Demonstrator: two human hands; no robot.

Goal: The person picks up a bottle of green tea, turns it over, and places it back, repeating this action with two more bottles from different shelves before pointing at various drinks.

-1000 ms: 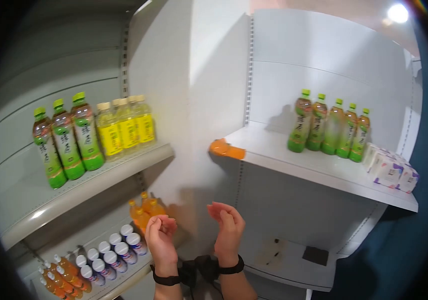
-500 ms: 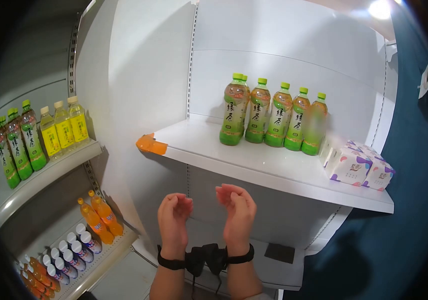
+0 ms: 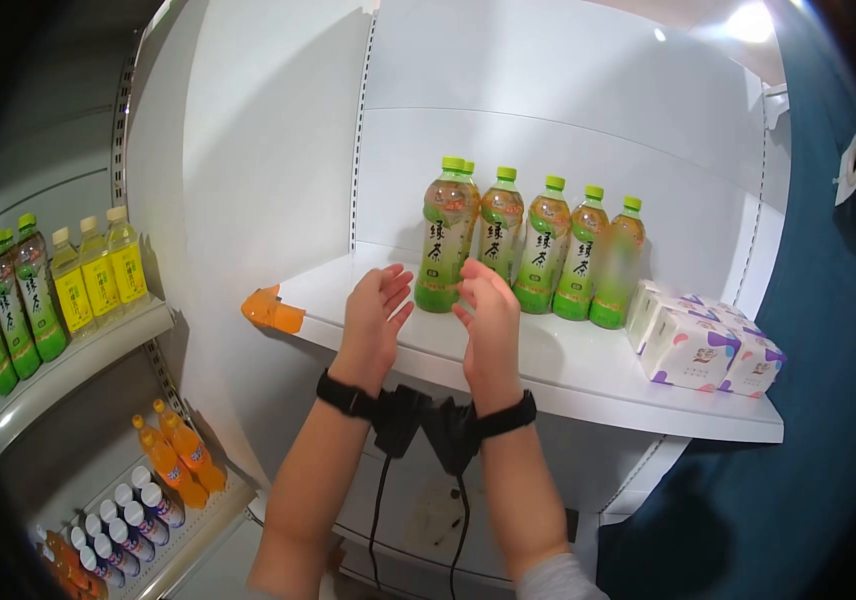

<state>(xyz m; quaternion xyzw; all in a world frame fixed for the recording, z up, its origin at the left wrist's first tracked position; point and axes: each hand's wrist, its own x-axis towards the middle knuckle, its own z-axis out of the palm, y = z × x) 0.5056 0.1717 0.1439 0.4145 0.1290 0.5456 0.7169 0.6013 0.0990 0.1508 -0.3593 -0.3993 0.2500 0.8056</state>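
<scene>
On the white shelf stands a row of green tea bottles, the leftmost green tea bottle nearest to my hands. My left hand is just left of that bottle's base, fingers stretched and apart, palm turned inward. Opposite it, my right hand is raised with its fingers loosely spread, its fingertips overlapping the bottle's right edge in this view. Both hands hold nothing. A black strap with a dark box and cable sits on my left wrist, and a similar strap is on the right.
Wrapped tissue packs sit at the shelf's right end. An orange piece covers its left corner. On the left-hand shelves are lemon drinks, more green tea bottles, orange soda bottles and several white-capped bottles.
Both hands have moved up and forward from below the shelf's edge to either side of the leftmost green tea bottle. The fingers have straightened. The view has shifted slightly right.
</scene>
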